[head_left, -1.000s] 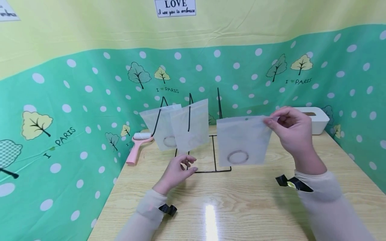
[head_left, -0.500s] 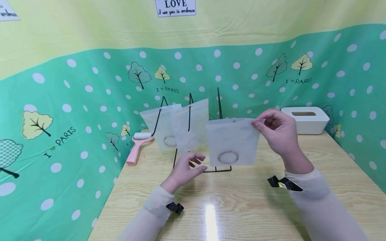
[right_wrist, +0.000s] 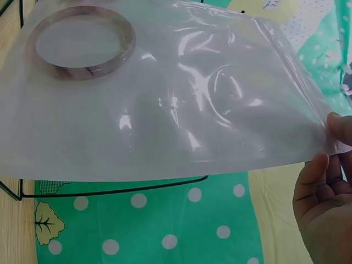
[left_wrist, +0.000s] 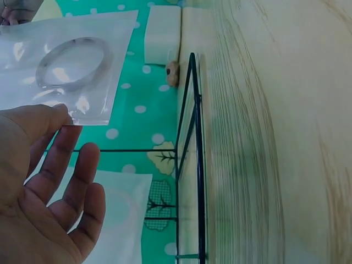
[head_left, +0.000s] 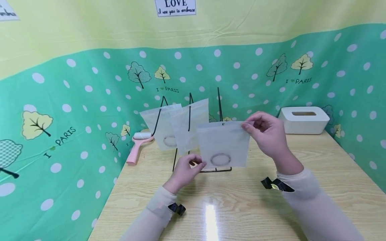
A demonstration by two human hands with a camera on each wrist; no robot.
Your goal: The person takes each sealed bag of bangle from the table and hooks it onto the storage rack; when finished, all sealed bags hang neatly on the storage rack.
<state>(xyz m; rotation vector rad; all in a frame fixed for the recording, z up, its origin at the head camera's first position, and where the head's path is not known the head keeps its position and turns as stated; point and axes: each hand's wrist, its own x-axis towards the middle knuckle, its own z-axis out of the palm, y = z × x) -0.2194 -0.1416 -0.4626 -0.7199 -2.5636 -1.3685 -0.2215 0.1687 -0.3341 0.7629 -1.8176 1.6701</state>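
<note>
A frosted plastic zip bag [head_left: 224,142] with a ring-shaped bangle [right_wrist: 82,71] inside faces me, in front of a black wire display rack [head_left: 219,103]. My right hand [head_left: 269,135] pinches the bag's top right corner between thumb and fingers. At the lower left corner, my left hand [head_left: 185,170] pinches the bag with thumb and forefinger; its other fingers curl loosely in the left wrist view. A small hang hole shows at the bag's top edge, close to the rack's right-hand upright. Two similar bags, a left one [head_left: 161,129] and a middle one [head_left: 193,117], hang on the rack's other arms.
A pink-handled lint roller [head_left: 137,147] lies left of the rack. Toward the back right stands a white tissue box [head_left: 304,125]. The wooden table [head_left: 241,207] backs onto a green and yellow patterned cloth [head_left: 256,63].
My right hand has carried the bag leftward and slightly down, in front of the rack's right upright. My left hand has shifted right and taken the bag's lower left corner.
</note>
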